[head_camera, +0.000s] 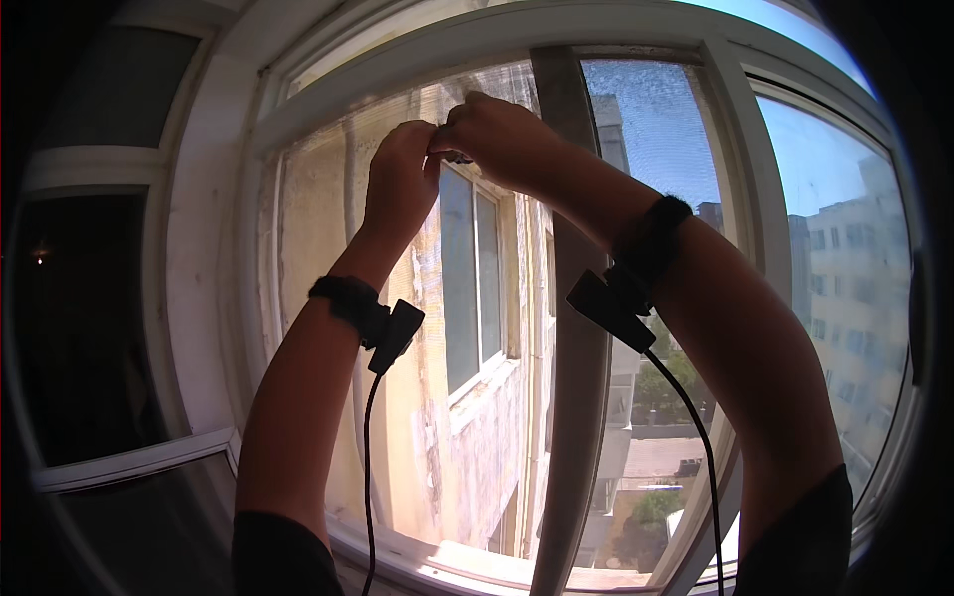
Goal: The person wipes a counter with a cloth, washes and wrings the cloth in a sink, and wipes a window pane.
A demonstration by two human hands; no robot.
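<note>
My left hand [402, 164] and my right hand [496, 138] are raised together high in front of a window, their fingertips meeting. A small dark object [458, 157] shows beneath the fingers of my right hand, which pinch it; its kind is too hidden to tell. The left thumb and fingers are bent close against it, and their grip is partly covered. Behind both hands is a fine mesh window screen [320, 223]. A wide grey upright bar [577, 357] of the window stands just right of the hands, behind my right forearm.
Black straps with small black devices [399, 335] [611, 309] sit on both forearms, and a cable [368, 462] hangs from each. The white window frame [760, 171] surrounds the panes. A sunlit sill [462, 562] lies below. Outside stands a weathered building wall [477, 454] with a window.
</note>
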